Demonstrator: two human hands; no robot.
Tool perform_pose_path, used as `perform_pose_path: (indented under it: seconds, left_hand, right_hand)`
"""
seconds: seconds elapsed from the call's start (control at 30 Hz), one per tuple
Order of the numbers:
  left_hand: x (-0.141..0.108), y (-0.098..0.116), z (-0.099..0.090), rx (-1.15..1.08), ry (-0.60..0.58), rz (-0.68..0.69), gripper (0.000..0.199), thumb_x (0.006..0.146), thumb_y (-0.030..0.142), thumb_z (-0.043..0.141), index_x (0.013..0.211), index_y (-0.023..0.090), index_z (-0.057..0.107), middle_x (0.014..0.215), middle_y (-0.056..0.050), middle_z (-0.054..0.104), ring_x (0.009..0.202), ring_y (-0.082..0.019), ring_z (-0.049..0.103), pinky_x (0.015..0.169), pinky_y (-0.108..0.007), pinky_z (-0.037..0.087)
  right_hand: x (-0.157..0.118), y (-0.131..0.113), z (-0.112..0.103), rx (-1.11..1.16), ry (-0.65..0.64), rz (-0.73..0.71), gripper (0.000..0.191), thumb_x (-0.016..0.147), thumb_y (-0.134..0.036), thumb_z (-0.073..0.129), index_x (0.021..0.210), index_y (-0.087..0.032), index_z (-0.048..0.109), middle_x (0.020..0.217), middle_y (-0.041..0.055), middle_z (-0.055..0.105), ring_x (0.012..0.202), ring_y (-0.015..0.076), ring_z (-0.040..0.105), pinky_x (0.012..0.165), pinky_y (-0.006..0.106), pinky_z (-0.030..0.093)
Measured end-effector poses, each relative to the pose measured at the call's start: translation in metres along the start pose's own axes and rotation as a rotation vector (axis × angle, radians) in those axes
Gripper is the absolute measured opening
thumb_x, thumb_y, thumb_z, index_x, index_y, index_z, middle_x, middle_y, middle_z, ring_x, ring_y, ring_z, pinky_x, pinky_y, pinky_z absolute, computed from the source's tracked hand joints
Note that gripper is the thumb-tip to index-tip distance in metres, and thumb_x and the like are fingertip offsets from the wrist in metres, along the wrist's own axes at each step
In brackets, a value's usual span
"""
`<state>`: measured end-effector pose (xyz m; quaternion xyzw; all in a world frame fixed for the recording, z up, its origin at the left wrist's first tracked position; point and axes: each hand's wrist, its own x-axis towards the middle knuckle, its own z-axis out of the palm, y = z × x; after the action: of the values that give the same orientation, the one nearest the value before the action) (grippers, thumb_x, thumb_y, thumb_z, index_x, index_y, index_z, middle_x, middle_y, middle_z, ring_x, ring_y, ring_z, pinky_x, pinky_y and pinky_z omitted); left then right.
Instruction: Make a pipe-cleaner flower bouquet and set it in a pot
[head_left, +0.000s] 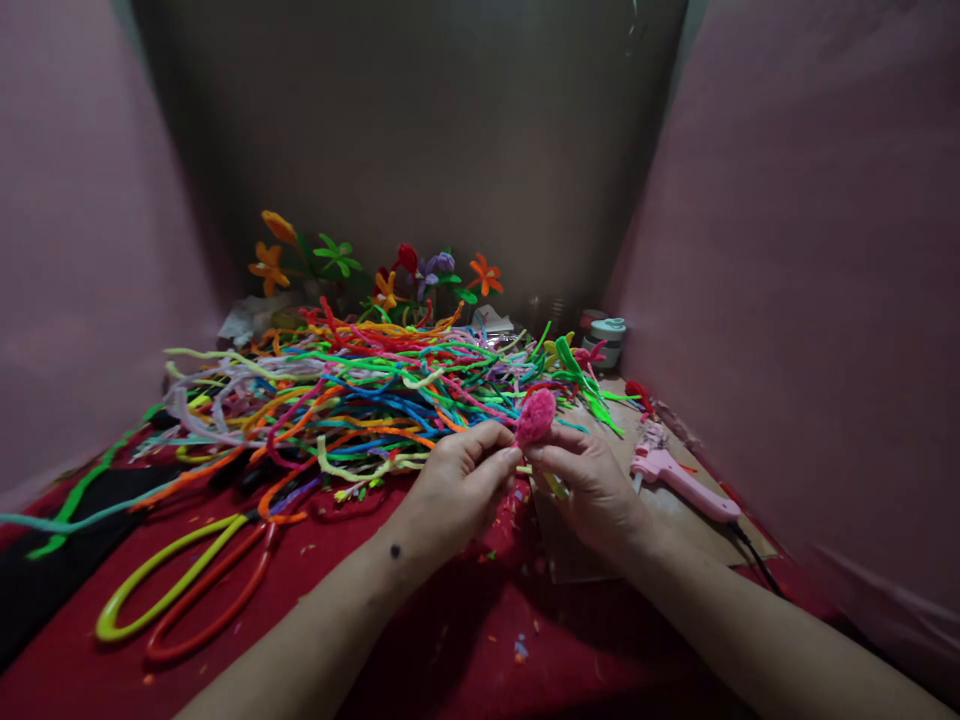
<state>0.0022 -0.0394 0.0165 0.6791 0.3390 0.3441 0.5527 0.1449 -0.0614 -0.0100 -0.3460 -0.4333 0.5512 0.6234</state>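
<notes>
A fuzzy pink pipe-cleaner flower bud point(537, 416) is held upright between my two hands, over the front of the table. My left hand point(469, 475) pinches its base between thumb and fingers from the left. From the right, my right hand point(589, 480) is closed at the same base, thumb against the fingers. The fingers hide the lower end of the bud. Just behind my hands lies a heap of many-coloured pipe cleaners point(382, 385).
A pink glue gun point(686, 483) rests on a cardboard sheet point(574, 555) at right. Scissors with yellow and red handles point(217, 590) lie at left on the red cloth point(450, 650). Behind the heap stand pipe-cleaner flowers point(270, 265) and a lidded jar point(606, 345). Pink walls flank both sides.
</notes>
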Motion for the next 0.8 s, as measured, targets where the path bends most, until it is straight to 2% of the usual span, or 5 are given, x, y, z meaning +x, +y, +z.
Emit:
perform_pose_path:
  seconds: [0.17, 0.4, 0.5, 0.6, 0.8]
  left_hand:
    - [0.001, -0.001, -0.004, -0.284, -0.101, -0.089, 0.014, 0.078, 0.028, 0.054, 0.069, 0.017, 0.052, 0.051, 0.006, 0.046, 0.032, -0.004, 0.032, 0.027, -0.016, 0.03]
    - [0.006, -0.009, -0.006, -0.561, -0.303, -0.2, 0.018, 0.078, 0.027, 0.056, 0.066, 0.015, 0.05, 0.05, 0.007, 0.045, 0.031, -0.001, 0.026, 0.027, -0.014, 0.032]
    - [0.006, -0.007, -0.003, -0.417, -0.241, -0.162, 0.019, 0.08, 0.03, 0.053, 0.067, 0.016, 0.05, 0.054, 0.005, 0.049, 0.033, -0.003, 0.035, 0.031, -0.017, 0.037]
    - [0.003, -0.005, 0.002, -0.09, -0.104, -0.028, 0.017, 0.081, 0.032, 0.05, 0.075, 0.016, 0.051, 0.056, 0.005, 0.049, 0.039, -0.007, 0.042, 0.037, -0.019, 0.038]
    - [0.002, -0.022, 0.005, 0.653, 0.165, 0.545, 0.013, 0.085, 0.02, 0.043, 0.08, 0.016, 0.054, 0.064, 0.0, 0.053, 0.057, -0.011, 0.05, 0.054, -0.021, 0.038]
  right_hand:
    - [0.0, -0.006, 0.004, 0.068, -0.023, 0.063, 0.008, 0.064, -0.014, 0.068, 0.072, -0.016, 0.069, 0.064, -0.0022, 0.062, 0.057, 0.0084, 0.051, 0.055, 0.021, 0.038]
    - [-0.001, -0.009, 0.007, 0.152, -0.022, 0.143, 0.01, 0.055, -0.014, 0.072, 0.064, -0.015, 0.069, 0.058, -0.0014, 0.061, 0.054, 0.0099, 0.053, 0.055, 0.023, 0.041]
    - [0.0, -0.008, 0.006, 0.159, -0.02, 0.114, 0.006, 0.057, -0.012, 0.07, 0.061, -0.015, 0.068, 0.054, -0.003, 0.058, 0.051, 0.008, 0.049, 0.053, 0.021, 0.039]
    - [0.002, -0.005, 0.005, 0.16, 0.014, 0.075, 0.007, 0.058, -0.011, 0.068, 0.063, -0.016, 0.068, 0.057, -0.0034, 0.059, 0.053, 0.0078, 0.049, 0.055, 0.021, 0.039]
    - [0.004, 0.002, 0.0, 0.075, 0.013, -0.004, 0.014, 0.061, -0.009, 0.066, 0.072, -0.016, 0.071, 0.071, -0.0008, 0.062, 0.067, 0.0114, 0.052, 0.067, 0.025, 0.042]
